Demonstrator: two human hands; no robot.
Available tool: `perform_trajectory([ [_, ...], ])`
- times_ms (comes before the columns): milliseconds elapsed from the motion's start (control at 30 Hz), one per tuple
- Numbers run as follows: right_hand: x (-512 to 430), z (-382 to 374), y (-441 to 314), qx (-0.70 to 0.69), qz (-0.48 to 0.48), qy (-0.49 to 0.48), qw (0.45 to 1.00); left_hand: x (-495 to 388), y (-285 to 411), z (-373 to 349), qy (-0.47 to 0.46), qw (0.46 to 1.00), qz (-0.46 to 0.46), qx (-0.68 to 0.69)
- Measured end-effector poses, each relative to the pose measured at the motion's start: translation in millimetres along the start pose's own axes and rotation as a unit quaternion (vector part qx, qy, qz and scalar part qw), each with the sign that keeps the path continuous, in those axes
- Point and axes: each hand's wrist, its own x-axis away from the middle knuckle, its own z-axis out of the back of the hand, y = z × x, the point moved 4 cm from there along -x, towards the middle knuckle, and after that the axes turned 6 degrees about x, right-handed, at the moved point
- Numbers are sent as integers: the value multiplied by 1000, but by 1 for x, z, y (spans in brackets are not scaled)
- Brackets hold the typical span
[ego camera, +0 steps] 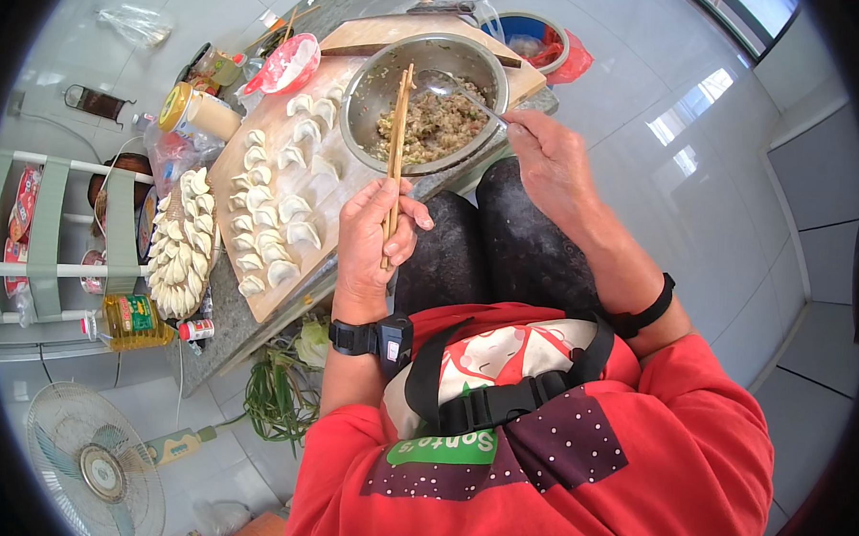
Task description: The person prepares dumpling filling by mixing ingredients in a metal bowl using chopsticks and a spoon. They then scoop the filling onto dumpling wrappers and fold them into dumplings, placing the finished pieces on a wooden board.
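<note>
My left hand (374, 222) grips a pair of wooden chopsticks (398, 137), whose far ends reach over a stainless steel bowl (354, 127). Between the fingers of my right hand (552, 165) is the handle of a metal spoon (441, 83). The spoon's head lies inside the bowl, close to the chopstick tips; whether they touch I cannot tell. Minced filling (447, 121) covers part of the bowl's bottom, and bits cling to its wall. Left of the bowl, rows of folded dumplings (263, 216) rest on a floured wooden board (343, 185).
A tray of packed dumplings (182, 250) sits left of the board. A rolling pin or long blade (353, 50) lies behind the bowl. Nearby are a pink flour bowl (287, 64), a jar (199, 111), an oil bottle (132, 320) and a blue bucket (533, 28). An electric fan (101, 469) stands lower left.
</note>
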Motion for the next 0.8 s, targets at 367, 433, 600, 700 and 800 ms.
perform_trajectory([
  [367, -5, -6, 9, -46, -36, -5, 998, 3, 1, -2, -32, 999, 12, -8],
  [433, -4, -4, 9, -47, -42, 3, 998, 2, 1, 0, -23, 999, 12, -18],
  [600, 1, -1, 5, 5, 5, 11, 1000, 1, 4, 1, 13, 998, -1, -68],
  [700, 6, 0, -1, 28, 66, 28, 997, 1, 5, -1, 31, 996, -5, -86],
  [800, 14, -1, -8, 46, 120, 15, 992, 3, 8, -1, 45, 993, -12, -108],
])
